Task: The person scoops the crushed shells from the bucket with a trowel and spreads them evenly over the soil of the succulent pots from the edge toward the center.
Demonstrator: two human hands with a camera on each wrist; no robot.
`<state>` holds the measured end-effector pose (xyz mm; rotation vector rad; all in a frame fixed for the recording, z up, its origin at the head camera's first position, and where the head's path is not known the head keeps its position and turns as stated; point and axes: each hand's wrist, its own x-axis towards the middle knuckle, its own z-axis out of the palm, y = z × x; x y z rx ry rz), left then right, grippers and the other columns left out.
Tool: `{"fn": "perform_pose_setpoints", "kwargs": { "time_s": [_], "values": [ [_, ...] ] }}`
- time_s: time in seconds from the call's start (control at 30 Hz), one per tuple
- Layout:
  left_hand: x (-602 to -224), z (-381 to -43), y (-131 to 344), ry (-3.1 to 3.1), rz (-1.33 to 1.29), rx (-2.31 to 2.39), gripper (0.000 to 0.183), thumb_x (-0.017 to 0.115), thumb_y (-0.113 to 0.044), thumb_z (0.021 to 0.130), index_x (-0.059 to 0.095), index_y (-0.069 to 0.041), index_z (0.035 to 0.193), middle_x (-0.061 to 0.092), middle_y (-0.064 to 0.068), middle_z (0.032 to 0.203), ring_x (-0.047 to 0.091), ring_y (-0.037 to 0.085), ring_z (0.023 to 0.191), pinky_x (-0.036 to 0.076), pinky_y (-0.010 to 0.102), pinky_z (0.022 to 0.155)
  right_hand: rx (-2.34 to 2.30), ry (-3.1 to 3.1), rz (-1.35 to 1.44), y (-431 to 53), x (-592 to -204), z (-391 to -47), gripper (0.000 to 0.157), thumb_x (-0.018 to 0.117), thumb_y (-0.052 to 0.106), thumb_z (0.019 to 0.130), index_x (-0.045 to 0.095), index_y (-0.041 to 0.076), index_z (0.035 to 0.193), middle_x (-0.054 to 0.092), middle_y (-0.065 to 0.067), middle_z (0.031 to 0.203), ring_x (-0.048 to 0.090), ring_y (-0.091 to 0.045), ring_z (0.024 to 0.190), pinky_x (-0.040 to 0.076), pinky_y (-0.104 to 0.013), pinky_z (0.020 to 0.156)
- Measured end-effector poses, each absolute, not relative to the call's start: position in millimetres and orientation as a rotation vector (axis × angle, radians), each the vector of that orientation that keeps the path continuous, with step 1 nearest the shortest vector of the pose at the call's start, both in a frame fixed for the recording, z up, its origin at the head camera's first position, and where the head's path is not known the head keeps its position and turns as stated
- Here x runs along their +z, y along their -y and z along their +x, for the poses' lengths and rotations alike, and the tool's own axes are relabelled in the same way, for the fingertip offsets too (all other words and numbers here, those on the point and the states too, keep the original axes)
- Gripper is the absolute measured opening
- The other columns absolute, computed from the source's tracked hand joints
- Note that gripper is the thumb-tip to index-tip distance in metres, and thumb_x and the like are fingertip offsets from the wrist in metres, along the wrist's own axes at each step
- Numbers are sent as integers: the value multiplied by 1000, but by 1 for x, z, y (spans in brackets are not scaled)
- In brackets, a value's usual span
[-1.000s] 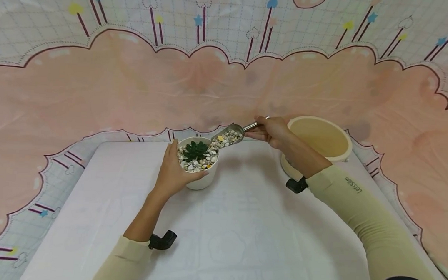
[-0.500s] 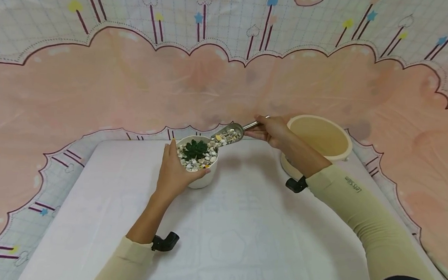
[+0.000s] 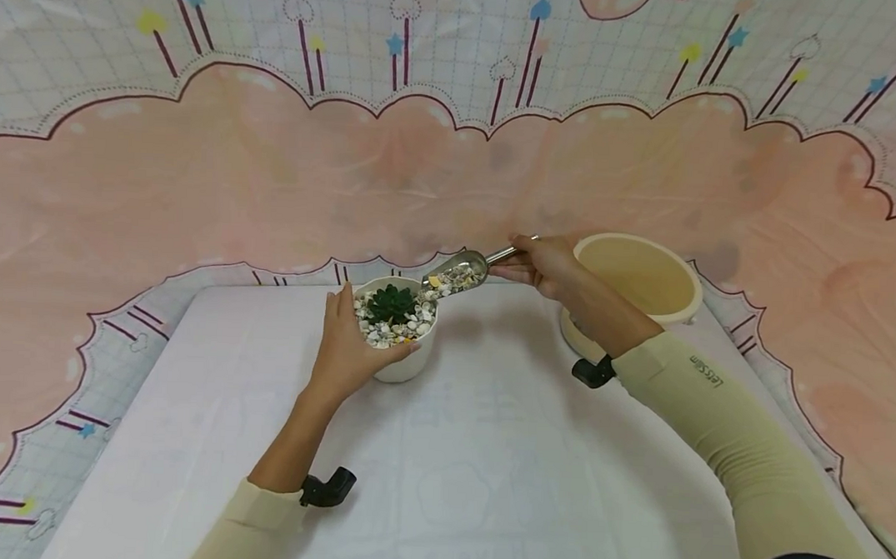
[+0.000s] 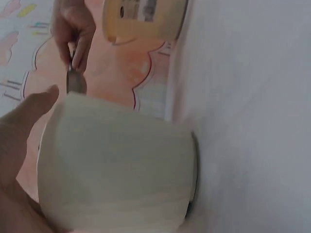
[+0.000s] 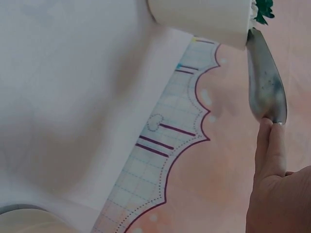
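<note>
A white plant pot [image 3: 402,368] stands on the table, holding a dark green succulent [image 3: 391,304] ringed by white, grey and yellow pebbles [image 3: 385,335]. My left hand [image 3: 349,350] grips the pot from its left side, thumb along the near rim. In my right hand [image 3: 546,265] is the handle of a metal scoop [image 3: 473,262], its tip tilted down over the pot's right rim. Pebbles lie in the scoop down to its mouth. From below, the right wrist view shows the scoop's underside [image 5: 267,82], with the tip right at the pot's rim [image 5: 209,19].
A cream bucket [image 3: 643,275] stands at the back right, partly behind my right forearm. A white cover lies on the table [image 3: 485,465]. Behind it hangs a peach and white patterned cloth [image 3: 310,182]. Black wrist cameras [image 3: 329,487] sit on both wrists.
Hands, pot and scoop hold nearly the same places. The head view shifts slightly up and down.
</note>
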<state>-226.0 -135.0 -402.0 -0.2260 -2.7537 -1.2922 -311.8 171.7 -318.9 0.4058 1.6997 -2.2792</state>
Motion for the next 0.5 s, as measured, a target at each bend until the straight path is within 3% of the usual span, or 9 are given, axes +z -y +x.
{"fn": "perform_pose_setpoints", "kwargs": {
  "time_s": [0.07, 0.27, 0.5],
  "values": [
    [-403, -224, 130, 2750, -181, -1251, 139, 94, -49, 75, 3, 4, 166, 4, 32, 169, 6, 49, 157, 26, 65, 119, -2281, -1700, 405, -172, -318, -312, 22, 51, 17, 113, 59, -3, 110, 76, -21, 86, 78, -30, 74, 61, -34, 75],
    [-404, -228, 131, 2726, -207, -1202, 136, 96, -46, 74, 10, 6, 165, 23, 30, 162, 30, 46, 149, 34, 60, 117, -2291, -1687, 411, -171, -317, -313, 21, 51, 17, 113, 59, -3, 110, 76, -22, 88, 78, -32, 77, 61, -35, 75],
    [-403, -231, 142, 2738, -322, -1310, 131, 95, -39, 75, 10, 5, 165, 18, 29, 167, 23, 48, 153, 29, 65, 118, -2289, -1672, 437, -171, -321, -314, 23, 54, 18, 112, 59, -4, 110, 75, -22, 88, 78, -32, 76, 61, -35, 74]
  ]
}}
